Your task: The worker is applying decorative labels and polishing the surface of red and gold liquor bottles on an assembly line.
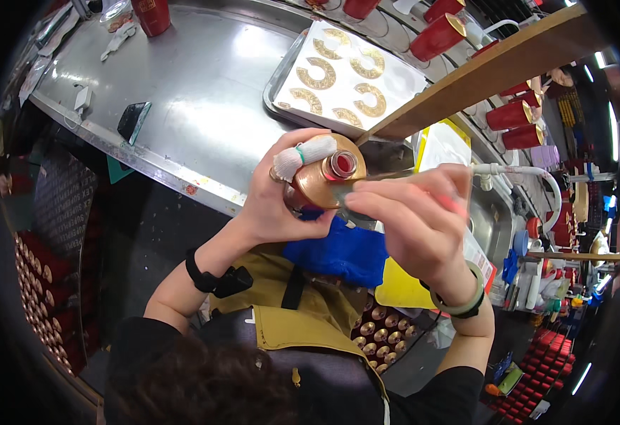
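Bottle (317,183), gold-shouldered, is gripped in the left hand (260,193) above a blue cloth (342,253), its mouth facing up. A white bundle (307,156) lies beside its neck. The right hand (416,225), blurred, bunches its fingers near the shoulder; whether they pinch anything I cannot tell. Beyond sits a tray (273,91) of gold labels (303,74).

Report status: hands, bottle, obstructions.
Left hand grips gold-topped bottle, neck facing camera. Right hand close by, blurred, hold unclear. White cloth beside neck, possibly obstructing.
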Action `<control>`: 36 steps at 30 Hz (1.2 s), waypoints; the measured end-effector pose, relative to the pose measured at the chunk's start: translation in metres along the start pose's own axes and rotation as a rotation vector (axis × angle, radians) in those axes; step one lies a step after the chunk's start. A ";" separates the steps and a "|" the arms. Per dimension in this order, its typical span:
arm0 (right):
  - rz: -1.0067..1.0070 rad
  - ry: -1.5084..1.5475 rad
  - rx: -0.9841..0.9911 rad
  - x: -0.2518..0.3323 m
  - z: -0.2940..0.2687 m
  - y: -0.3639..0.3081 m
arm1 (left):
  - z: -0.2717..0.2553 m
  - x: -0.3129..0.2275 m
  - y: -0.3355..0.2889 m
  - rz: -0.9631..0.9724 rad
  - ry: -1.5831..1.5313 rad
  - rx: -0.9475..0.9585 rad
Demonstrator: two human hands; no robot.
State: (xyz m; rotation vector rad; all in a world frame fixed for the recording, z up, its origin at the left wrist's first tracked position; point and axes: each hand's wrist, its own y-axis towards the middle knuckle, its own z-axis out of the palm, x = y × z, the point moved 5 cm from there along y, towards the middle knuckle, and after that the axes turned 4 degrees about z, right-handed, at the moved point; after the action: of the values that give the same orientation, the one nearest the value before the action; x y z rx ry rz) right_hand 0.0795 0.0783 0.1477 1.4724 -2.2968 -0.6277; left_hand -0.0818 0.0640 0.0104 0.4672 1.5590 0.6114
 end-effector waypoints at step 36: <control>-0.089 0.154 0.104 0.020 0.008 0.002 | -0.002 -0.005 -0.003 0.064 0.343 -0.160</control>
State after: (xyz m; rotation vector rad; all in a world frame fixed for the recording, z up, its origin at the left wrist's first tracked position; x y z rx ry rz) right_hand 0.0659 0.0623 0.1428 1.6186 -2.1845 -0.4083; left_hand -0.0836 0.0583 0.0119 0.3021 1.8056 0.8945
